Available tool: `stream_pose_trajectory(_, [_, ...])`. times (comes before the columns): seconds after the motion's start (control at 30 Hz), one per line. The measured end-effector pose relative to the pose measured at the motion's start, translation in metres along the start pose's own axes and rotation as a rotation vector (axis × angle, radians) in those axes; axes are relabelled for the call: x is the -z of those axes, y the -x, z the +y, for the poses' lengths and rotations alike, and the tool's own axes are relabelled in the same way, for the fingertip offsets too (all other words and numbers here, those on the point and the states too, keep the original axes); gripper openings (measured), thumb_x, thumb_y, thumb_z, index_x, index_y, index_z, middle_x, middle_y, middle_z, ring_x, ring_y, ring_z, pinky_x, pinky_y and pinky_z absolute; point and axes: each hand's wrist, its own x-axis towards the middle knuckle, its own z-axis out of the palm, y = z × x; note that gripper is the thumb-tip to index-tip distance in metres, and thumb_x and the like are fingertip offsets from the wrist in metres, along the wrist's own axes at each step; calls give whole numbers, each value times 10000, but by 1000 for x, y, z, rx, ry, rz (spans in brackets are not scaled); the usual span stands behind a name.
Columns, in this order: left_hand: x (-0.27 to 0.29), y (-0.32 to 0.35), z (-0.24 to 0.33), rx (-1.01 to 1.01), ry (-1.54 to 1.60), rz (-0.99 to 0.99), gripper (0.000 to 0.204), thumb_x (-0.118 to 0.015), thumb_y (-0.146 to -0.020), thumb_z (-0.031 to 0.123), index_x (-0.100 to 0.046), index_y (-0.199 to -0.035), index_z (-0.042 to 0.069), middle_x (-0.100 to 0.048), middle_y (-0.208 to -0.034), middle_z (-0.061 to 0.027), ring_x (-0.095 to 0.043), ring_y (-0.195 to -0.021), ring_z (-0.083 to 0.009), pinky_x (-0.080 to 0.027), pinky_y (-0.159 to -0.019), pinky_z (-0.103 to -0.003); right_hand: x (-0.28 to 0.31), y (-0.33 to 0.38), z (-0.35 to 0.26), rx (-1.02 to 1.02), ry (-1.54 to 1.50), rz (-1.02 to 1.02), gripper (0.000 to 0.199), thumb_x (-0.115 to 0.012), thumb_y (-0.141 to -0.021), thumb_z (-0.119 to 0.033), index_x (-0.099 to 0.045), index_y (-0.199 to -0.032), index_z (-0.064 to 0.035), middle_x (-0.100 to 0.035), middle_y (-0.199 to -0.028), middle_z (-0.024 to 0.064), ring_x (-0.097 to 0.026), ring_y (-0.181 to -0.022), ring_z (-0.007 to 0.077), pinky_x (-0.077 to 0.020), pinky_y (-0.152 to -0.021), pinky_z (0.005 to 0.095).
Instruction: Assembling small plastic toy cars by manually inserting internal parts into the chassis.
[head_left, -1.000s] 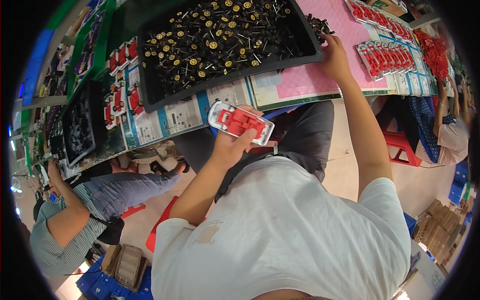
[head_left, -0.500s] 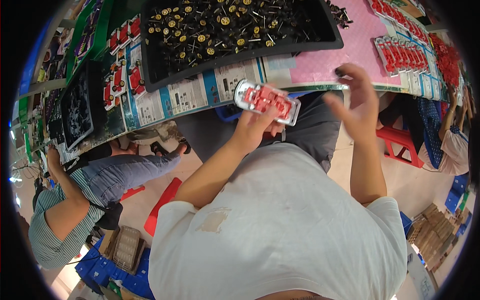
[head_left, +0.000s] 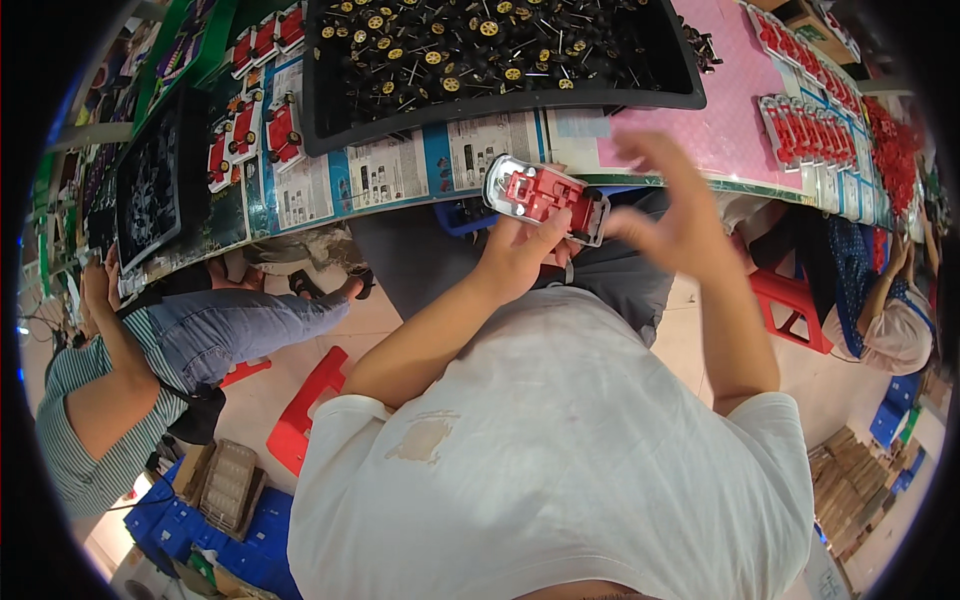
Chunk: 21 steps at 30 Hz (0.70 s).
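My left hand (head_left: 522, 255) holds a toy car body (head_left: 545, 197), red inside with a pale outer shell, turned underside up just below the table edge. My right hand (head_left: 672, 205) is beside the car's right end, blurred, fingers curled; whether it holds a small part I cannot tell. Above them on the table stands a large black tray (head_left: 520, 103) filled with several black wheel-and-axle pieces with yellow hubs.
A pink mat (head_left: 725, 125) lies right of the tray, with rows of red car parts (head_left: 810, 130) beyond. More red parts (head_left: 265, 130) and a second black tray (head_left: 150, 185) sit at the left. A person in a striped shirt (head_left: 90, 420) sits left; another person (head_left: 885, 320) right. Red stools (head_left: 790, 300) stand on the floor.
My right hand left the black tray and came down to the right end of the car. My left hand kept hold of the car, which shifted slightly.
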Motion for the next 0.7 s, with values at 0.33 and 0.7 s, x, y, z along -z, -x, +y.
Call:
stream_pose_trajectory(0.33, [-2,11,-1,43,43,-80,496,-514,-1035,259,-326,-1446,56,-604,-1116,-98,-592,-754,-128,-493,-609,-252,24,-155,103,-272,881,-340,241,-710,-814,-149,-698,-1013,-14,-709,-994,199,-697,-904,374,-561,-797,464])
stream_pose_trajectory(0.7, [10,13,0,39,62,-57,472,-530,-1027,275,-366,-1411,55,-617,-1054,-80,-553,-701,-102,-475,-611,-235,38,-133,99,4,835,14,182,-725,-834,-140,-668,-847,33,-643,-995,175,-659,-870,335,-523,-777,407])
